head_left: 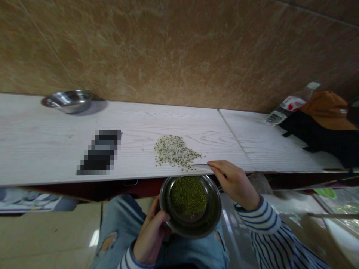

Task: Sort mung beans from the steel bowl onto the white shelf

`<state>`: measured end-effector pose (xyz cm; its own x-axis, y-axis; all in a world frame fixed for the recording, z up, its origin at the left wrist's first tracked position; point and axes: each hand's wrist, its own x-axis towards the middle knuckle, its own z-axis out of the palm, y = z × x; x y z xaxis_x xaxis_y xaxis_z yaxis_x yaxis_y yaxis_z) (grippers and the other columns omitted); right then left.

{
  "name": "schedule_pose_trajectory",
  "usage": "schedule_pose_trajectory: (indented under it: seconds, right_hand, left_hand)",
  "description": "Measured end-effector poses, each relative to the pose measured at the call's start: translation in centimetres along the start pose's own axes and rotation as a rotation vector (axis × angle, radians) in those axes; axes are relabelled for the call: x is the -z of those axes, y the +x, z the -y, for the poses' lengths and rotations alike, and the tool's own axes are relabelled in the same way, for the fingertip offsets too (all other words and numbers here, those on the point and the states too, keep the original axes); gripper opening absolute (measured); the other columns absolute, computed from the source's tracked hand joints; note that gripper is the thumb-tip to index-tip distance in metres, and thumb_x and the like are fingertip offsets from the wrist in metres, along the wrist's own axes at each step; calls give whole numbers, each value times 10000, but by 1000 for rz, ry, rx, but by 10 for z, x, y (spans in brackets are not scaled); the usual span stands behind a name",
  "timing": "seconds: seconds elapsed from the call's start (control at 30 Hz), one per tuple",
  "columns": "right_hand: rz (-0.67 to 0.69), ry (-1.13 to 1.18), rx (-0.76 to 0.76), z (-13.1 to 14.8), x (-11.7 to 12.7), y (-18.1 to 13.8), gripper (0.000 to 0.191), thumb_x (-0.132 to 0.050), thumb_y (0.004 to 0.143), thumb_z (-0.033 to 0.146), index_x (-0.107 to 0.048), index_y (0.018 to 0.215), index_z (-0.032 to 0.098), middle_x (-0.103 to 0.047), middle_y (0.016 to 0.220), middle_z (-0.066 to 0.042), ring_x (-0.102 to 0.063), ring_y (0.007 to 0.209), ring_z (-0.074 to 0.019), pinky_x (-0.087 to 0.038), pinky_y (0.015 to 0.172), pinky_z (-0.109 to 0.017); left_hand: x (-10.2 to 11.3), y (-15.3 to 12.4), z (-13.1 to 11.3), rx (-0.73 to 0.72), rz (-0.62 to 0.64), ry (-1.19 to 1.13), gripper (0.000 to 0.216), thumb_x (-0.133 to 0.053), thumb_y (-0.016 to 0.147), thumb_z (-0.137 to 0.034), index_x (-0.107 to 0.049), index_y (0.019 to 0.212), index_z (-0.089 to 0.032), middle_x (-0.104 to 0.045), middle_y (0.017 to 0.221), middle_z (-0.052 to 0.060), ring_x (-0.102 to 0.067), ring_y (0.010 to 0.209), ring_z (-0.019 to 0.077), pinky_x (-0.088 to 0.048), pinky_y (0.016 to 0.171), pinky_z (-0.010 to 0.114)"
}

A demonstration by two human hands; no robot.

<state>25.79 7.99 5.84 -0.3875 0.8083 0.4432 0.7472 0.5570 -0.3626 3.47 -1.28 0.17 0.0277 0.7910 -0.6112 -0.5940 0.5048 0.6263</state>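
A mixed pile [174, 151] of white and green grains lies loosely spread on the table [134, 127], close to its near edge. The right hand [235, 183] has a thin tool [200, 166] pinched between thumb and fingers, its grip closed around one end; the other end reaches the near right fringe of the pile, though its exact shape is too small to tell. The left hand [153, 231] grips the left side of a steel bowl [217, 201], thumb over the rim, and holds it just below the table edge, with many green grains [189, 196] inside and a few white specks. The step in hand seems to be working the tool among the outlying grains, above the waiting bowl. From this position, the next move calls for a light, flat stroke that parts green from white, with the bowl kept level and close under the edge.
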Motion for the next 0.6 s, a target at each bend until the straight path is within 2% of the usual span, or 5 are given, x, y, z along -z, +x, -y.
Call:
schedule_pose_trajectory:
  seconds: [0.6]
  right_hand:
    - [44,43,34,2,-3,6,230,-452,901,181,-617,1060,193,-676,983,-55,-618,927,-169,-516,839,-347]
  left_hand:
    - [0,-2,-4,-34,-55,24,633,-553,592,-136,-505,1218,-218,-649,884,30,-562,689,179,-461,519,282]
